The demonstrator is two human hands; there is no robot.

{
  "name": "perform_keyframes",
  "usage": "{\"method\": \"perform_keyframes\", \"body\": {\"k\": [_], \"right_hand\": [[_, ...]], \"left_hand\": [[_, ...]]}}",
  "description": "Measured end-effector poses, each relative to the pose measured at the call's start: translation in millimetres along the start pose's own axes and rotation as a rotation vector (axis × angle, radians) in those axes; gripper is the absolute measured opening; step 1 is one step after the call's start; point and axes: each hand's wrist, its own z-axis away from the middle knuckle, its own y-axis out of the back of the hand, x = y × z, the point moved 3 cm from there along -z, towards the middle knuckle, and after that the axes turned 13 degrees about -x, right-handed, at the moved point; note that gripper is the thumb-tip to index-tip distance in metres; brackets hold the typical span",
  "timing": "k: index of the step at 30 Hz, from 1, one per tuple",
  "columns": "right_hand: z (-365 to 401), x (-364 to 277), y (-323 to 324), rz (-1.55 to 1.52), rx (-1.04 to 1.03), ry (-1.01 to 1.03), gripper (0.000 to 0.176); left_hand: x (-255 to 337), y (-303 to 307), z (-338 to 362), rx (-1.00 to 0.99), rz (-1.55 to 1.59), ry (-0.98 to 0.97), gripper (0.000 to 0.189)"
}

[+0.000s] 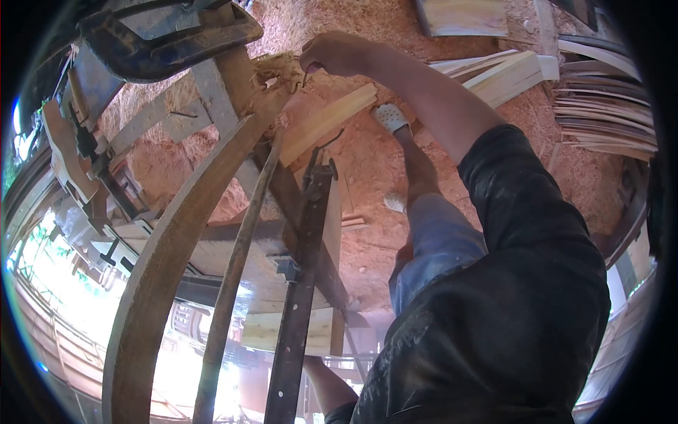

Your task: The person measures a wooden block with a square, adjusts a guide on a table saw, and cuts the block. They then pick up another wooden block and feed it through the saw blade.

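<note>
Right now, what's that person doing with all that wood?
A person is bent over a wooden frame. Their right hand is curled at a clump of wood shavings on top of it, beside a pale plank; I cannot tell what it grips. A long curved beam and a metal bar clamp cross the frame. The left hand is hidden behind them; only its forearm shows. Sawdust covers the floor.
</note>
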Motion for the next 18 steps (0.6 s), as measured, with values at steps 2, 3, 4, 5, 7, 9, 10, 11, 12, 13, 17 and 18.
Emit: {"method": "perform_keyframes", "body": {"k": [2,3,4,5,7,9,10,11,12,13,17,18], "right_hand": [[-1,-2,-1,0.016,0.019,0.004,0.012],[-2,-3,0,0.025,0.028,0.006,0.012],[-4,-4,1,0.031,0.022,-0.013,0.012],[-5,-4,1,0.037,0.017,-0.033,0.012],[-9,-5,2,0.061,0.006,-0.062,0.012],[-13,-3,1,0.096,-0.004,-0.081,0.012],[-14,-2,1,0.098,-0.003,-0.080,0.013],[-16,-1,0,0.099,-0.002,-0.080,0.014],[-17,-1,1,0.100,0.000,-0.080,0.014],[-18,-1,1,0.112,0.001,-0.095,0.015],[-20,-7,2,0.158,0.012,-0.168,0.016],[-20,-9,2,0.170,0.015,-0.189,0.016]], "left_hand": [[-1,5,0,0.026,-0.028,0.006,0.081],[-2,7,0,0.034,-0.047,0.005,0.080],[-3,8,-1,0.042,-0.065,0.004,0.080],[-4,12,-2,0.040,-0.080,0.000,0.079],[-5,23,-5,0.035,-0.114,-0.008,0.078],[-8,27,-4,0.069,-0.065,0.007,0.079],[-7,26,-3,0.086,-0.041,0.014,0.080],[-7,25,-4,0.092,-0.034,0.012,0.080],[-6,22,-4,0.094,-0.027,0.018,0.080],[-6,19,-4,0.094,-0.022,0.022,0.080],[-5,10,-6,0.091,-0.005,0.031,0.080],[-5,9,-5,0.091,-0.002,0.033,0.080]]}}
